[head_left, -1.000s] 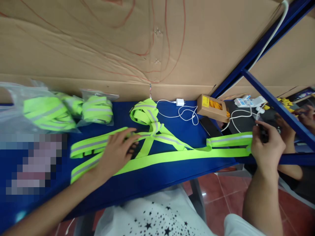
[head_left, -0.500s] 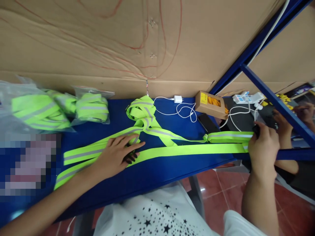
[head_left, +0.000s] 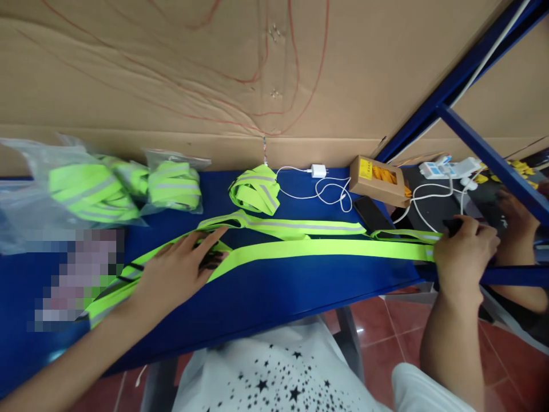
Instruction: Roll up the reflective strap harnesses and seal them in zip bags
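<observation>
A neon-yellow reflective strap vest [head_left: 300, 247] lies stretched across the blue table [head_left: 266, 297]. My left hand [head_left: 175, 272] rests flat on its left part, fingers spread and pressing the straps down. My right hand [head_left: 463, 254] is closed on the strap ends at the table's right edge, pulling them taut. A bunched loop of the same strap [head_left: 253, 194] sits behind the stretched bands, near the cardboard wall.
Bagged folded vests [head_left: 98, 191] lie at the back left. A white charger with cable [head_left: 319, 171], a small cardboard box [head_left: 377, 180], a dark phone [head_left: 371, 213] and a power strip [head_left: 446, 169] sit at the back right. Another person's hand [head_left: 514, 214] shows behind the blue frame bar [head_left: 493, 160].
The straps have been drawn out straighter and flatter along the table. My left hand slid left along them; the bunched loop has shrunk and separated at the back.
</observation>
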### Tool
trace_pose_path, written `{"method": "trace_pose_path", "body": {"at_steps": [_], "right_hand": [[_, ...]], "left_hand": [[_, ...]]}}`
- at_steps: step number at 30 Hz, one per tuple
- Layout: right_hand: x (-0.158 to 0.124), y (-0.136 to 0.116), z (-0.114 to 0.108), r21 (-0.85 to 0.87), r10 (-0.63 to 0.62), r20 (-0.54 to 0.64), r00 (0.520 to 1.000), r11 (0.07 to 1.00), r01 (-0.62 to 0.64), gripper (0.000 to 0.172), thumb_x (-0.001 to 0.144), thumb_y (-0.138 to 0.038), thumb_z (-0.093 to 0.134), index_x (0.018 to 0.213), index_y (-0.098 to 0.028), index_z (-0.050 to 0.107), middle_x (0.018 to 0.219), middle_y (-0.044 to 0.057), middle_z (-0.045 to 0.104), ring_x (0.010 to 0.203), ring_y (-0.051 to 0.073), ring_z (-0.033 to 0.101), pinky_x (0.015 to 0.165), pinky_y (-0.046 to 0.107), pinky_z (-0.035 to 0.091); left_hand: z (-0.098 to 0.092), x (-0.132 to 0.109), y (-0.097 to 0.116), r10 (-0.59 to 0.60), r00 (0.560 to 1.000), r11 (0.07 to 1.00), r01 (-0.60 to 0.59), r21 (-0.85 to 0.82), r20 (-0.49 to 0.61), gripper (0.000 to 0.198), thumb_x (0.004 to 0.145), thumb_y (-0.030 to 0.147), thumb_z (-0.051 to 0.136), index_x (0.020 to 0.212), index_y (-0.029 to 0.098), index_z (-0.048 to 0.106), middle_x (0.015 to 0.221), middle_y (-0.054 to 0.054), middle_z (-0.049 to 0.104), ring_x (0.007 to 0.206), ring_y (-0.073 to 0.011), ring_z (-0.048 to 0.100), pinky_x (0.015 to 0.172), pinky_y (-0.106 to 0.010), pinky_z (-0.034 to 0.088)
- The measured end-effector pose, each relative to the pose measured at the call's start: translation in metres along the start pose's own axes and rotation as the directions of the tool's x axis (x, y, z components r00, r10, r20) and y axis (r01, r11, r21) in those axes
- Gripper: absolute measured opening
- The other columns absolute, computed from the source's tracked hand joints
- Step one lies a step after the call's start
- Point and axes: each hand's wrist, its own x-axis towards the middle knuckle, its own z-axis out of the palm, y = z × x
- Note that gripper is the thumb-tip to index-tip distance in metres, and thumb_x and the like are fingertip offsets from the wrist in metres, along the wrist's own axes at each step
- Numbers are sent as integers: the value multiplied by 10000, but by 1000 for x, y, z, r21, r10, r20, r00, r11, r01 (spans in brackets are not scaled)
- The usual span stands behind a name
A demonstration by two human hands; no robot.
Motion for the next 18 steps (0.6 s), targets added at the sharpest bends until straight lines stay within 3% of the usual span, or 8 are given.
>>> {"method": "trace_pose_path", "body": {"at_steps": [2,4,6,8,10,12,14,18], "right_hand": [[0,-2,2,46,-58,38,998,997,56,476,857,-352,674,1274,-123,684,1162,258,618,1048,415,574,839,512,452],[-2,-11,4,123,-224,84,971,969,213,530,879,-458,700,1289,-123,683,1140,242,660,1033,398,599,866,493,462],[-9,-27,5,273,-459,118,881,868,416,481,946,-461,661,1310,-147,674,1137,196,706,1021,350,628,910,456,464],[-17,-49,5,418,-646,123,753,722,551,433,996,-449,635,1343,-190,655,1193,140,732,1047,308,648,947,421,458],[-25,-71,7,470,-744,126,656,627,621,439,1012,-470,633,1371,-217,644,1230,105,741,1076,294,654,948,402,447],[-30,-90,11,431,-786,147,601,597,676,465,1019,-489,626,1400,-224,639,1231,99,750,1091,299,651,927,396,428],[-31,-101,16,377,-801,167,574,590,714,470,1026,-494,613,1407,-220,647,1200,101,762,1072,300,649,902,392,407],[-24,-106,25,258,-790,176,588,613,746,399,1034,-453,596,1288,-172,722,1118,122,778,1011,295,643,863,388,366]], "left_hand": [[-7,6,8,3,1000,995,-5,99,20,703,961,224,523,1643,325,387,1211,-150,684,1000,-363,715,827,-449,552],[-14,14,17,19,999,989,-25,149,44,701,975,217,502,1654,326,364,1154,-161,686,955,-357,718,804,-437,548],[-19,23,25,17,998,989,-25,147,57,704,995,236,492,1672,316,318,1140,-161,694,962,-348,723,810,-420,550],[-23,32,29,-4,998,992,-4,124,64,713,1009,281,501,1683,318,272,1141,-148,705,958,-333,733,786,-390,552],[-25,42,29,-53,996,994,46,95,69,709,1009,310,515,1676,333,277,1174,-132,712,960,-327,743,740,-361,547],[-26,51,25,-118,989,992,114,60,83,681,985,296,538,1640,341,356,1248,-120,708,974,-333,750,709,-348,543],[-25,57,20,-171,980,985,169,32,100,656,952,257,554,1593,335,437,1302,-110,700,981,-341,752,696,-351,541],[-19,62,11,-203,978,979,202,23,52,601,949,240,530,1545,312,507,1283,-113,695,956,-351,748,679,-376,531]]}}
